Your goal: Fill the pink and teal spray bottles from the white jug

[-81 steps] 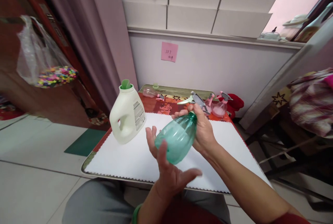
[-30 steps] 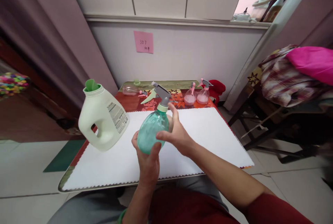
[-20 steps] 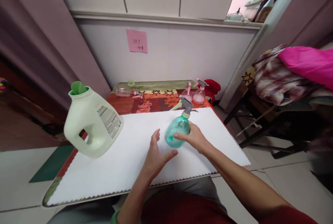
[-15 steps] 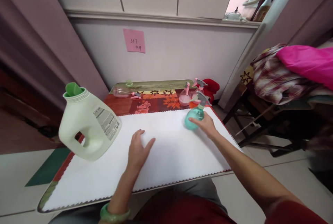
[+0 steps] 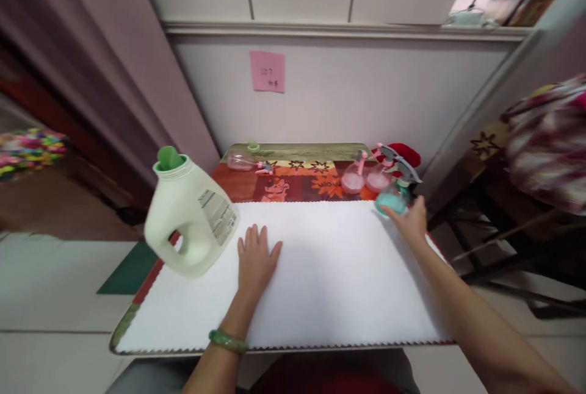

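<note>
My right hand [image 5: 411, 218] is wrapped round the lower part of a teal spray bottle [image 5: 392, 199] with a grey trigger head, at the right back of the white mat [image 5: 329, 272]. Two pink spray bottles [image 5: 353, 180] stand close by on its left, both holding some liquid. Fingers spread, my left hand [image 5: 257, 260] rests flat on the mat with nothing in it. Left of that hand stands a big pale green detergent jug [image 5: 192, 217], a green cap or cup [image 5: 168, 158] sitting in its mouth.
A clear bottle [image 5: 241, 161] lies on its side at the back left, near a green cap [image 5: 253, 146] and a pink-grey spray head [image 5: 264, 168]. Behind the bottles is a red cloth item [image 5: 403, 155]. A wall with a pink note [image 5: 267, 71] bounds the table's back.
The teal bottle has moved back and right, beside the pink ones, still in my right hand. My left hand has flattened onto the mat. The view has swung left.
</note>
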Motion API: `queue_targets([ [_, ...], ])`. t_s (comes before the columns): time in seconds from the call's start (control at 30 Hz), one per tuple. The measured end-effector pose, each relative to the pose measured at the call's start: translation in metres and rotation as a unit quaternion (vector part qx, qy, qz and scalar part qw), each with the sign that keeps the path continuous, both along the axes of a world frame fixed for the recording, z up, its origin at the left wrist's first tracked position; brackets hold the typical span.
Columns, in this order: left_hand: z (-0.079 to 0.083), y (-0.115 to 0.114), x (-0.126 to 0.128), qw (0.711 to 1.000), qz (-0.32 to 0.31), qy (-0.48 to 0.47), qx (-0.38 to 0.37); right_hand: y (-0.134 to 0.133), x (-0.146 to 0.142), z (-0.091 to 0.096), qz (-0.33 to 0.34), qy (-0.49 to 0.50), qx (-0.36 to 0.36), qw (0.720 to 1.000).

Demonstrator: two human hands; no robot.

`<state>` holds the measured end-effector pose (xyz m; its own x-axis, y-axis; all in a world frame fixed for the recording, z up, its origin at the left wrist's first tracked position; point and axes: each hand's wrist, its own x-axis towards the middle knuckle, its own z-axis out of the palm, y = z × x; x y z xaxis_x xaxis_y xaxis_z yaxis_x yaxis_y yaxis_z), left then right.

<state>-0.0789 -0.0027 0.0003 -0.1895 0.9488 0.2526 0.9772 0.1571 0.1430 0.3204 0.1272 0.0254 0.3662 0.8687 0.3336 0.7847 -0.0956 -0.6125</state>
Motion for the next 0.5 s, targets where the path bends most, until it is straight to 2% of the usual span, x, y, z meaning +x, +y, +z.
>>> queue_targets([
  [0.07,0.000,-0.002,-0.001,1.000,0.003,0.000,-0.002,-0.023,-0.015,-0.005,-0.034,-0.003,0.126,0.991],
  [0.1,0.001,-0.003,-0.001,1.000,0.005,-0.001,0.000,-0.033,-0.025,-0.008,-0.001,-0.021,0.164,0.986],
  [0.17,0.001,-0.004,-0.001,1.000,0.011,-0.003,0.005,-0.047,-0.051,-0.011,0.132,-0.075,0.207,0.966],
  [0.23,0.001,-0.005,-0.001,1.000,0.017,-0.010,0.001,-0.049,-0.086,-0.009,0.257,-0.100,0.213,0.937],
  [0.33,0.002,-0.006,-0.001,0.999,0.026,-0.026,-0.011,-0.028,-0.146,-0.001,0.348,-0.062,0.164,0.921],
  [0.4,0.002,-0.007,-0.001,0.999,0.028,-0.033,-0.010,-0.001,-0.189,0.007,0.381,-0.034,0.087,0.920],
  [0.43,0.002,-0.007,-0.001,0.999,0.029,-0.034,-0.008,0.015,-0.211,0.010,0.391,-0.034,0.048,0.919],
  [0.5,0.002,-0.008,-0.002,0.999,0.032,-0.034,-0.006,0.049,-0.253,0.015,0.405,-0.096,-0.034,0.909],
])
